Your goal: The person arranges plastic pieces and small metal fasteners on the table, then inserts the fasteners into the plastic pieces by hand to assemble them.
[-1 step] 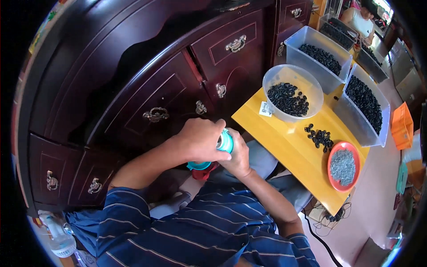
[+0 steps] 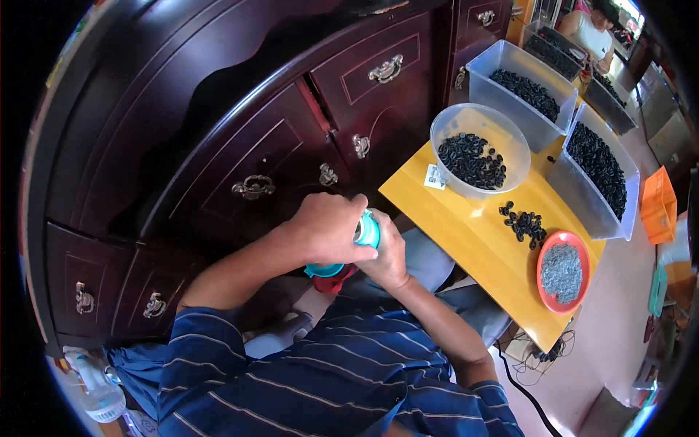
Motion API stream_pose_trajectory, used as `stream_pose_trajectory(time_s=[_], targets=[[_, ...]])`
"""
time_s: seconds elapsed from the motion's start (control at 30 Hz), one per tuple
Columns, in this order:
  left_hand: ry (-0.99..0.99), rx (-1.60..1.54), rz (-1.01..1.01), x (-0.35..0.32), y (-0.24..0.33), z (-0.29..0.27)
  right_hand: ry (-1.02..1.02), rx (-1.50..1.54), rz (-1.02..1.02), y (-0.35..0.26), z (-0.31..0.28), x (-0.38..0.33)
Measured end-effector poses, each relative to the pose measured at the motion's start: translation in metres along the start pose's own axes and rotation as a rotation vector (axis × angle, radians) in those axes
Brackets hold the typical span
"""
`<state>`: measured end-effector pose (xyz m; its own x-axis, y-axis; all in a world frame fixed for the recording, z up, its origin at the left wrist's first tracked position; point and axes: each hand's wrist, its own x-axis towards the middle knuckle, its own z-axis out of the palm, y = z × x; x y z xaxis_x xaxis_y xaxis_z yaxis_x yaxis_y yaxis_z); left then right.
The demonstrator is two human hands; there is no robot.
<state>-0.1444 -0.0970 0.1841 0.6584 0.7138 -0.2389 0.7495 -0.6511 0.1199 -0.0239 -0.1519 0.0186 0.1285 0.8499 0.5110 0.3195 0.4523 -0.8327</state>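
Observation:
My left hand [image 2: 328, 227] and my right hand [image 2: 387, 256] meet in front of my lap, closed around a teal cylindrical piece [image 2: 370, 231]. Its upper end looks like a round opening, partly covered by my fingers; what kind of piece it is I cannot tell. The left hand comes over from its left side, thumb against its lower edge, and the right hand wraps its right side. Under my left wrist shows a second teal rounded part [image 2: 324, 270], and beside it something red [image 2: 331, 282]. Whether these join the held piece is hidden.
A yellow table [image 2: 437, 218] stands at my right, bearing a round clear tub [image 2: 478, 191] of black rings, loose black rings [image 2: 524, 225] and a red dish [image 2: 542, 291] of small grey pieces. Clear bins [image 2: 473, 91] of black parts stand behind. Dark drawers [image 2: 240, 156] rise ahead. Another person [image 2: 591, 36] sits far right.

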Motion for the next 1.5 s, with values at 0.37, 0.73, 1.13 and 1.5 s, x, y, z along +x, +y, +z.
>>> stream_pose_trajectory(time_s=[0.37, 0.73, 1.13, 1.5], targets=[[0.085, -0.078, -0.164, 0.036, -0.074, 0.089, -0.189, -0.163, 0.172, 0.052, -0.040, -0.027], [-0.065, -0.055, -0.195, 0.152, -0.111, 0.244, -0.206, -0.030, 0.273, 0.065, -0.066, -0.045], [0.069, 0.045, -0.015, 0.229, -0.180, 0.497, -0.265, 0.043, 0.271, 0.072, -0.063, -0.041], [-0.011, -0.455, 0.262, 0.234, -0.208, 0.517, -0.286, 0.168, 0.284, 0.085, -0.072, -0.043]])
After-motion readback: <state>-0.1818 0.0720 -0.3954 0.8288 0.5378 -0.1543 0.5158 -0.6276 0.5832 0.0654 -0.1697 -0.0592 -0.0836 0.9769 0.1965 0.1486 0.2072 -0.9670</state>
